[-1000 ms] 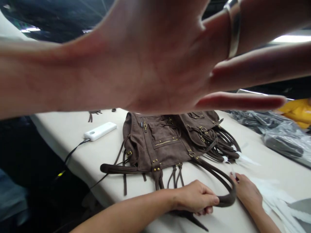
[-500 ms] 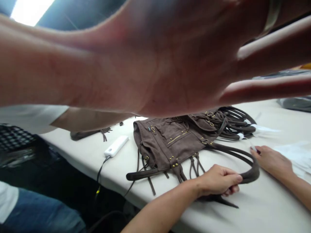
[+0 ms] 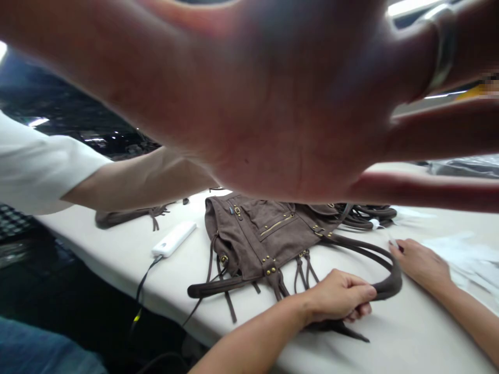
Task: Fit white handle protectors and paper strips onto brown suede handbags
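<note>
Left hand: left hand closed in a fist-like curl around the suede strap handle of the bag, fingers wrapped under, thumb on top
Right hand: right hand lying low on the table, fingers together, tips at a thin white tag - cannot tell if pinching it
Bag: brown suede fringed handbag flat on the table, between the hands and the far side, brass studs and a zip pocket facing up, bundled fringe straps off to the right
Handling: judgement - strap loop best kept flat and untwisted, with an even grip so the suede doesn't crease
Across view: a co-worker's hand spread wide, palm to camera, blocks the upper frame, ring on one finger; white sleeve at left
Rest: beige table; white power bank with black cable; dark suede piece beyond it; white sheets at right; grey plastic bags far right
</note>
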A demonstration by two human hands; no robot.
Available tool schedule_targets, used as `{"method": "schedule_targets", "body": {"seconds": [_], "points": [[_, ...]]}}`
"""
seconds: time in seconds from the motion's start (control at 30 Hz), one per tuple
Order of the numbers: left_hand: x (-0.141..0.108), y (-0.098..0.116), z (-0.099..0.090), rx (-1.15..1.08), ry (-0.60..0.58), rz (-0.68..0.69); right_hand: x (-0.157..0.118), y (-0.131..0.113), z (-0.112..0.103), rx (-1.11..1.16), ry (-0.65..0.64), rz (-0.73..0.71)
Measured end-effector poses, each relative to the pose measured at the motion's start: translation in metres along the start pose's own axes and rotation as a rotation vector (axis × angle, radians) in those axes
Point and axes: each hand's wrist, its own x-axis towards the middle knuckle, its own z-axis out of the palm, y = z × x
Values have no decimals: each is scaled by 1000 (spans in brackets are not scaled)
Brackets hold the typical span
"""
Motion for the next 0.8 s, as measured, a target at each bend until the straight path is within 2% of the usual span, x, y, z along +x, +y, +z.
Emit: {"method": "schedule_targets", "body": {"seconds": [0.13, 0.47, 0.67, 0.8], "points": [[0, 0, -1, 16, -17, 12, -5, -7, -6, -51, -24, 12], [-1, 0, 0, 56, -16, 25, -6, -7, -3, -40, 40, 0], [1, -2, -1, 55, -11, 17, -7, -10, -7, -59, 25, -20], [1, -2, 0, 17, -7, -1, -4, -4, -2, -17, 18, -2]]}}
